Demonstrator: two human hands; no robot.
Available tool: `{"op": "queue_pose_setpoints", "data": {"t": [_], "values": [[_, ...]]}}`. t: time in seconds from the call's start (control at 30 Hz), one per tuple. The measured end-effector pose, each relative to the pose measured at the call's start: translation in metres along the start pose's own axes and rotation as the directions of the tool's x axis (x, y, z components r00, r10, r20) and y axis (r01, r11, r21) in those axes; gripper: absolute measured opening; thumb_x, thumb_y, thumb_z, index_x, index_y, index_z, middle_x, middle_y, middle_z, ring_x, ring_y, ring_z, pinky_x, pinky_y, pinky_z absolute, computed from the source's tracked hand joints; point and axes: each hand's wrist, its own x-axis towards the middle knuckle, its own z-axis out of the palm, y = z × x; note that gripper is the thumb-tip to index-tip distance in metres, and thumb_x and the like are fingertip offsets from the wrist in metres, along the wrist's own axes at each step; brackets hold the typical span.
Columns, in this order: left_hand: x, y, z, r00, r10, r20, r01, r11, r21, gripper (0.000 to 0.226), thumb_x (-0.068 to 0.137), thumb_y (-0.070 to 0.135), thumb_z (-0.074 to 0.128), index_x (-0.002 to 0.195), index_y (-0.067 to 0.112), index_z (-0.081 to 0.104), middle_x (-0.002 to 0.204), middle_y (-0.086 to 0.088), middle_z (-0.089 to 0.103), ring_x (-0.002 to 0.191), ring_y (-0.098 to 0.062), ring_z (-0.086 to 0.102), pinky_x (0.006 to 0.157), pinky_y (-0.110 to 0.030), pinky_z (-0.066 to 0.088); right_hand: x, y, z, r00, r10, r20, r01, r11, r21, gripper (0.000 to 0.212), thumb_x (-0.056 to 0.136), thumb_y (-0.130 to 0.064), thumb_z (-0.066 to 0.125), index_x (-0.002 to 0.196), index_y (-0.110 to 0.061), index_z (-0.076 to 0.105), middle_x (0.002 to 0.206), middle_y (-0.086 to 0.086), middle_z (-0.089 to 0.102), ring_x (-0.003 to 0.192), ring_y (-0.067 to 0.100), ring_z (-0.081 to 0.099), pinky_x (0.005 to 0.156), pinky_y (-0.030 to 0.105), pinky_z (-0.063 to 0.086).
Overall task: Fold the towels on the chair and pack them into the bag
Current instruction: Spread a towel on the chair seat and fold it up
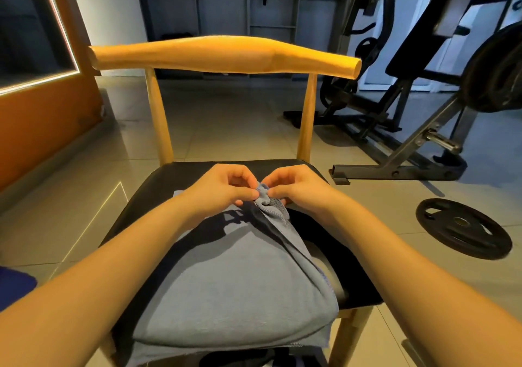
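Cut off by the lower frame edge: near hem of the grey-blue towel point(231, 276) and front legs of the chair point(226, 54). Cut off at the left edge: a blue object point(14, 284), identity not determinable. Partly hidden beside the left wrist: a pale grey strip point(177, 192) on the black seat point(169, 174); same towel or a separate one, not determinable. Below the seat front, at the bottom border: a dark shape point(240, 359), too cropped to identify. Grip, left hand point(223, 187): fingers curled, thumb and fingertips closed on the bunched far corner point(264, 197) of the towel. Grip, right hand point(299, 187): same posture, fingers curled, pinching the same corner from the opposite side. Fingertips of both hands almost touching at the corner, which is lifted slightly above the rear half of the seat. Towel position: spread over the middle and front of the seat, draped over the front edge, with the right-hand side turned over in a ridge running from the pinched corner toward the front right. Storage: shelf unit point(226, 4) against the far wall, dark items in its compartments, too blurred to name. On the floor to the right: weight plate point(463, 228), lying flat, well apart from the chair, near a weight bench point(409, 112).
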Motion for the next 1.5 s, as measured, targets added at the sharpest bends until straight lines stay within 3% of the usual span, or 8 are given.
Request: {"op": "queue_pose_setpoints", "data": {"t": [0.2, 0.37, 0.6, 0.73, 0.97, 1.13, 1.33, 1.5], "values": [[0.008, -0.011, 0.004, 0.996, 0.028, -0.090, -0.034, 0.997, -0.069, 0.005, 0.093, 0.013, 0.070, 0.097, 0.014, 0.073, 0.095, -0.002, 0.076, 0.089, -0.016, 0.072, 0.086, -0.036, 0.057, 0.002, 0.006, -0.010, 0.999, -0.032, -0.040, 0.032, 0.999, -0.010, 0.005, 0.090, -0.008, 0.073, 0.088, -0.010, 0.077, 0.081, 0.002, 0.075, 0.074, 0.013, 0.066, 0.067, 0.025, 0.053], [0.036, -0.039, -0.011, 0.991, 0.026, -0.134, 0.028, 0.923, 0.384, 0.037, 0.095, 0.013, 0.060, 0.127, 0.029, 0.066, 0.139, 0.007, 0.057, 0.130, -0.015, 0.049, 0.110, -0.039, 0.039, 0.002, 0.007, -0.021, 0.993, -0.035, -0.108, 0.041, 0.998, 0.049, 0.004, 0.090, -0.004, 0.072, 0.088, -0.004, 0.076, 0.078, 0.008, 0.071, 0.064, 0.011, 0.059, 0.059, 0.023, 0.049], [0.040, -0.058, -0.029, 0.987, -0.117, -0.111, 0.158, 0.850, 0.503, 0.037, 0.095, 0.031, 0.069, 0.131, 0.025, 0.061, 0.122, 0.004, 0.066, 0.113, -0.018, 0.062, 0.106, -0.044, 0.050, 0.004, 0.025, -0.047, 0.937, 0.302, -0.177, -0.267, 0.943, 0.197, 0.011, 0.093, -0.006, 0.062, 0.091, -0.007, 0.072, 0.069, 0.010, 0.067, 0.049, 0.012, 0.048, 0.047, 0.022, 0.037], [0.040, -0.062, -0.039, 0.975, -0.148, -0.166, 0.218, 0.775, 0.593, 0.015, 0.092, 0.043, 0.070, 0.099, 0.030, 0.068, 0.098, 0.007, 0.068, 0.095, -0.015, 0.063, 0.098, -0.047, 0.053, 0.011, 0.034, -0.048, 0.812, 0.505, -0.294, -0.488, 0.863, 0.135, 0.015, 0.091, -0.003, 0.057, 0.099, -0.002, 0.069, 0.065, 0.011, 0.068, 0.051, 0.014, 0.044, 0.045, 0.022, 0.034], [0.032, -0.069, -0.069, 0.934, -0.281, -0.221, 0.357, 0.766, 0.535, 0.008, 0.087, 0.029, 0.072, 0.085, 0.021, 0.071, 0.085, 0.003, 0.072, 0.090, -0.017, 0.063, 0.098, -0.049, 0.050, 0.020, 0.029, -0.044, 0.821, 0.509, -0.257, -0.525, 0.851, 0.009, 0.028, 0.092, -0.032, 0.067, 0.097, -0.005, 0.065, 0.070, 0.010, 0.062, 0.054, 0.016, 0.043, 0.046, 0.024, 0.034], [0.028, -0.077, -0.090, 0.903, -0.349, -0.251, 0.428, 0.787, 0.444, 0.015, 0.086, 0.023, 0.071, 0.078, 0.012, 0.076, 0.086, -0.009, 0.071, 0.089, -0.027, 0.065, 0.081, -0.042, 0.056, 0.017, 0.030, -0.054, 0.831, 0.521, -0.194, -0.538, 0.842, -0.046, 0.017, 0.086, -0.017, 0.075, 0.086, -0.007, 0.061, 0.073, 0.008, 0.050, 0.057, 0.015, 0.039, 0.045, 0.024, 0.032], [0.020, -0.076, -0.106, 0.897, -0.365, -0.248, 0.419, 0.881, 0.220, 0.017, 0.095, 0.022, 0.071, 0.093, 0.005, 0.073, 0.093, -0.011, 0.069, 0.092, -0.025, 0.061, 0.072, -0.032, 0.046, 0.019, 0.038, -0.063, 0.826, 0.511, -0.237, -0.465, 0.856, 0.226, 0.015, 0.093, -0.014, 0.070, 0.105, -0.004, 0.069, 0.078, 0.008, 0.063, 0.060, 0.012, 0.051, 0.050, 0.021, 0.043], [0.015, -0.077, -0.108, 0.887, -0.358, -0.291, 0.413, 0.898, 0.153, 0.015, 0.095, 0.023, 0.070, 0.090, 0.010, 0.076, 0.093, -0.008, 0.071, 0.085, -0.022, 0.059, 0.065, -0.030, 0.043, 0.029, 0.040, -0.048, 0.806, 0.487, -0.336, -0.441, 0.873, 0.207, 0.015, 0.097, -0.011, 0.067, 0.110, -0.003, 0.066, 0.083, 0.011, 0.063, 0.060, 0.014, 0.054, 0.050, 0.024, 0.047]]}}
